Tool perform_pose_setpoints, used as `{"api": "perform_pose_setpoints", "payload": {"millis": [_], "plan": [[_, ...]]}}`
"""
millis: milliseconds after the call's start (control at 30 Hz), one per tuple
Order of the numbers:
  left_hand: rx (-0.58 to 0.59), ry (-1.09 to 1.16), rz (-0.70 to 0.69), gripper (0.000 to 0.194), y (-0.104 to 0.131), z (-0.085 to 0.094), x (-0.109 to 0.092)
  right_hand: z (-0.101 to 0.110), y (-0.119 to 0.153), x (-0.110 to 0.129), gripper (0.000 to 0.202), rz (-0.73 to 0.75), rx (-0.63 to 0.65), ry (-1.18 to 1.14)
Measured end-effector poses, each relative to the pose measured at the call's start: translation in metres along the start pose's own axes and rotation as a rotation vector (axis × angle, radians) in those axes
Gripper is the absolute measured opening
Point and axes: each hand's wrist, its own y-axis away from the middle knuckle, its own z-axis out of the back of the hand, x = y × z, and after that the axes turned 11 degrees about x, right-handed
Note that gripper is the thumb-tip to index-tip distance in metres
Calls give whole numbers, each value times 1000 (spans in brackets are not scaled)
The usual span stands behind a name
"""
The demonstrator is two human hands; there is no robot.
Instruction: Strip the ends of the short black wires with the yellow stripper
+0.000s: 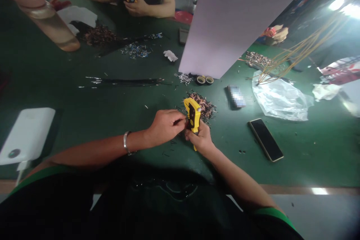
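Note:
My right hand is wrapped round the handles of a yellow and black hand tool, held upright with its head at the top. My left hand is closed in a pinch at the tool's left side, on a thin dark wire that reaches the tool. Just behind the tool lies a pile of short copper and black wire pieces. Farther left, a bundle of long black wires lies across the green table.
A large pale panel rises beyond the pile, with tape rolls at its foot. To the right are a phone and a plastic bag. A power bank and bottle stand left. Opposite, a person's hands hold a similar tool.

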Motion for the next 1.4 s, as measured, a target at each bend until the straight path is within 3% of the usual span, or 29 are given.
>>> {"api": "perform_pose_setpoints", "payload": {"millis": [233, 467, 867, 1100, 1233, 1400], "plan": [[26, 3, -9, 22, -1, 1, 2, 1, -1, 5, 9, 8, 8, 49], [96, 39, 34, 20, -4, 4, 7, 0, -4, -5, 8, -20, 4, 10], [189, 179, 199, 23, -12, 4, 24, 0, -14, -5, 15, -154, -49, -289], [141, 234, 280, 23, -16, 6, 31, 13, -13, -8, 22, -159, 42, -542], [228, 266, 260, 25, -14, 4, 28, 16, -11, -3, 26, -105, 92, -601], [403, 295, 184, 23, -10, 1, 22, 15, -9, -2, 26, -71, 58, -532]]}}
